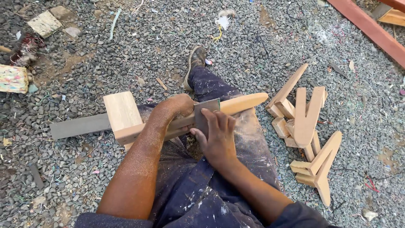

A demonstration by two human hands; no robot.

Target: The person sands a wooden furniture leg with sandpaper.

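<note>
A wooden mallet [181,116] is held across the lap of a person seated on gravel [168,33], seen from above. The mallet is pale, freshly cut wood — a blocky rectangular head [123,114] at the left, a long handle running up to the right and ending in a smooth rounded tip [253,100]. The handle is tilted slightly, the tip higher in the view than the head. Fine sawdust is seen on the arms and the dark, paint-flecked trousers [253,143].

The left hand [174,107] is closed around the handle near its middle, gripping it. The right hand [215,135] is closed on a thin flat metal scraper [206,114], which is pressed upright against the handle just beside the left hand; the fingers [213,120] are laid over its face.

A flat grey strip [78,126] is seen on the gravel behind the mallet head, pointing left. One worn shoe [195,63] is stretched out ahead. To the right, well apart from the hands, a pile of similar wooden pieces [306,135] is heaped — handles and blocks lying crossed over one another. A reddish beam [367,27] is seen at the top right corner, and scraps of wood [44,23] lie at the top left.
</note>
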